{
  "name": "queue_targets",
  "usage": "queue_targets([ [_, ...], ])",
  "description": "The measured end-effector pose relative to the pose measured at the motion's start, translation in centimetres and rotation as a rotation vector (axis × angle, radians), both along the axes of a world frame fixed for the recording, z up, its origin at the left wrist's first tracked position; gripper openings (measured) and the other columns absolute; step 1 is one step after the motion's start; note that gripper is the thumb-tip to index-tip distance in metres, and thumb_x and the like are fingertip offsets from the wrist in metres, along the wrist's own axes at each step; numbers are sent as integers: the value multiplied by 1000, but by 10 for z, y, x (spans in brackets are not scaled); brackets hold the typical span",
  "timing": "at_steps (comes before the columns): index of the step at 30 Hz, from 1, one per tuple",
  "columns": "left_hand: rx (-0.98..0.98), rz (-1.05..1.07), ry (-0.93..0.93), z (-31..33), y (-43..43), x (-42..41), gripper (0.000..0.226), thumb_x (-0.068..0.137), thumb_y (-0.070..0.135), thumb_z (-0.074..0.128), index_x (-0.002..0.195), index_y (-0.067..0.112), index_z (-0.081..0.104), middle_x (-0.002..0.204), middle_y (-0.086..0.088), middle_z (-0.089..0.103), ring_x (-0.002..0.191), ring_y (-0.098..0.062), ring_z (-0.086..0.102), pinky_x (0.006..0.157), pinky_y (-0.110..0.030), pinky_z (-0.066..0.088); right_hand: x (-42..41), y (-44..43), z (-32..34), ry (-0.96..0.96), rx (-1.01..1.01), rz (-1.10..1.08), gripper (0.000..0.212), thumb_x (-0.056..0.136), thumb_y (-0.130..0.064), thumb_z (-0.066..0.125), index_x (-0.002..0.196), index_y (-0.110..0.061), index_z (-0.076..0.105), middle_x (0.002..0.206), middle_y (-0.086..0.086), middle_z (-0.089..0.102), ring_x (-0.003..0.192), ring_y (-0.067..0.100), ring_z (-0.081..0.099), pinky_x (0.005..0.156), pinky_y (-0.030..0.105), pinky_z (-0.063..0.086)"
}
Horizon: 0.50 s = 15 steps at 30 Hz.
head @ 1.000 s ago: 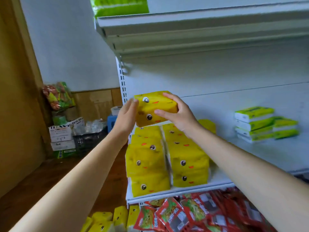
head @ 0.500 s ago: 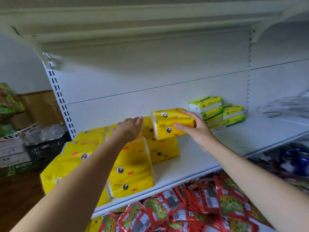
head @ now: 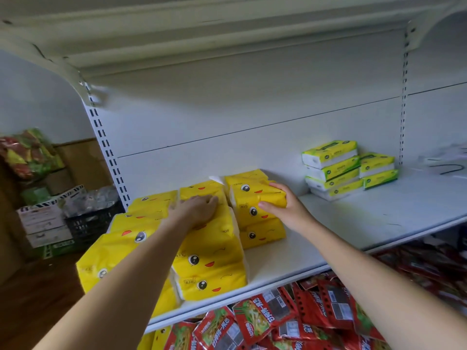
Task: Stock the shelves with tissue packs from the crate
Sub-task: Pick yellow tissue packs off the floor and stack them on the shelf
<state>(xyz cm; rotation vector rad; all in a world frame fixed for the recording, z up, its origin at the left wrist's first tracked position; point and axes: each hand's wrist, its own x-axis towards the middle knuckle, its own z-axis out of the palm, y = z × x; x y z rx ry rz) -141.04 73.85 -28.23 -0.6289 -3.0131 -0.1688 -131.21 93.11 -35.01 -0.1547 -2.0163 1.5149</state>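
Head view: I log one yellow tissue pack [head: 255, 195] on top of the rear stack on the white shelf [head: 353, 218], the right hand [head: 285, 208] gripping its right end. The left hand [head: 197, 208] lies flat, fingers straight, on the yellow stacks [head: 209, 261] at the shelf's left end. Green packs [head: 331, 168] sit at the shelf's back right, red snack bags [head: 278, 322] beneath it.

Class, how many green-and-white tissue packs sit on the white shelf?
6 green-and-white tissue packs: a stack of four, and a stack of two just right of it. Others may be hidden behind.
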Motion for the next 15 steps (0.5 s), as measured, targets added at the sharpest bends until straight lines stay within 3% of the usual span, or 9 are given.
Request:
queue_targets([
  [10,126,-55,-33,-1,-5,-8,55,98,53,22,146,29,28,155,-3,24,143,-27,21,115,-50,17,-12,-9,1,33,-78,-17,47,79,-33,71,118,-36,45,127,3,55,115,21,55,97,36,47],
  [15,144,-67,-29,3,-7,-3,55,99,51,22,148,27,26,156,-5,23,143,-28,20,116,-50,16,-5,-8,15,34,-38,-18,69,79,-29,71,139,-27,35,142,-1,41,128,15,41,102,26,36],
])
